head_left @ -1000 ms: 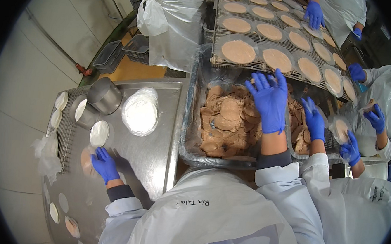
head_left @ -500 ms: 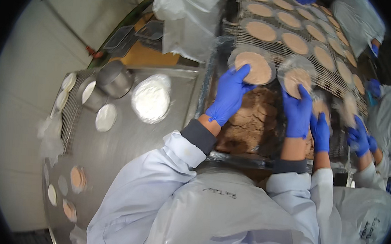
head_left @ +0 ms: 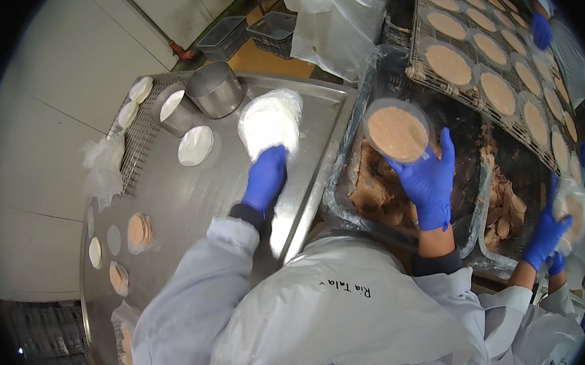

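Note:
My right hand (head_left: 429,185) is palm up, thumb spread, with its fingers under a round flat pinkish-brown patty (head_left: 397,133) on a clear film disc. Below the patty lies a deep film-lined tub (head_left: 337,209) holding brown ground mixture (head_left: 376,192). On the metal table to the left, my left hand (head_left: 266,177) touches the near edge of a shiny white pile (head_left: 269,121), which looks like stacked film sheets. The fingers of that hand are drawn together, their tips hidden against the pile.
A wire rack (head_left: 419,74) with rows of patties reaches over the tubs at upper right. Metal cylinders (head_left: 214,89) and white discs (head_left: 196,145) stand on the steel table (head_left: 189,206). A co-worker's gloved hand (head_left: 548,234) holds a film-covered patty close on my right.
My left hand has left the patty it held and moved to the white pile. My right hand still holds a patty, now over the left tub. The view has shifted.

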{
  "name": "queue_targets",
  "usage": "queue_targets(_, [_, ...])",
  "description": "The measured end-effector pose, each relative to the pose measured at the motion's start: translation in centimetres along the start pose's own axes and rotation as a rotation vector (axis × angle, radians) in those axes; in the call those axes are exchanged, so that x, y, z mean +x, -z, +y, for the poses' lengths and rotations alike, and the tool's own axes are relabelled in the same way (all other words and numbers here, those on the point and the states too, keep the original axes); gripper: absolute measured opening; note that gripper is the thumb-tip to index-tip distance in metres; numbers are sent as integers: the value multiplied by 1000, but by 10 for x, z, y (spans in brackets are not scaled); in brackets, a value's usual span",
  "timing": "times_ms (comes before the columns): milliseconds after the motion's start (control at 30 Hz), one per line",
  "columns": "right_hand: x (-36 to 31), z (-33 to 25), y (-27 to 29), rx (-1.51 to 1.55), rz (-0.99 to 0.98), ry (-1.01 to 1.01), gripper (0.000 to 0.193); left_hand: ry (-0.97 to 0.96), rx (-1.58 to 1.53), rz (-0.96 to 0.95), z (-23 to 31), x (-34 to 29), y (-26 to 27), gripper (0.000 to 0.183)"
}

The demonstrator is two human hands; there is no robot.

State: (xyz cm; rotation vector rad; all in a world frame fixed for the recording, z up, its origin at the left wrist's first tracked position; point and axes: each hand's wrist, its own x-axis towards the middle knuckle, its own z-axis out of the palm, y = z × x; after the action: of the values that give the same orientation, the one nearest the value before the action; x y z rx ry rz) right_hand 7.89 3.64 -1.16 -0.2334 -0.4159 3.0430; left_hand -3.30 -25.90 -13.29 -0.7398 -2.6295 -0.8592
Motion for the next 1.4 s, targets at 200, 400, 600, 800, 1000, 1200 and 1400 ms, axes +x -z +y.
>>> queue_targets(200, [-10, -30, 35, 17, 70, 156, 64, 264, -235, -136, 47, -17, 21, 15])
queue_targets(400, [3, -84, 19, -92, 101, 567, 59, 169, -1302, -146, 132, 111, -45, 27])
queue_targets(600, [7, -115, 30, -26, 281, 622, 45, -211, -870, -157, 244, 147, -85, 34])
queue_targets(800, [-57, -109, -38, -119, 9, 823, 46, 500, -2333, -769, 250, 121, -52, 67])
queue_targets(1000, [-15, -62, -15, -689, 241, 769, 43, 513, -2305, -766, 271, 119, -21, 54])
queue_targets(1200, [-16, -68, -16, -524, 231, 678, 53, 703, -1920, -684, 229, 105, -46, 44])
queue_targets(1400, [-57, -106, -45, -129, 180, 675, 69, 643, -2038, -710, 207, 115, -70, 53])
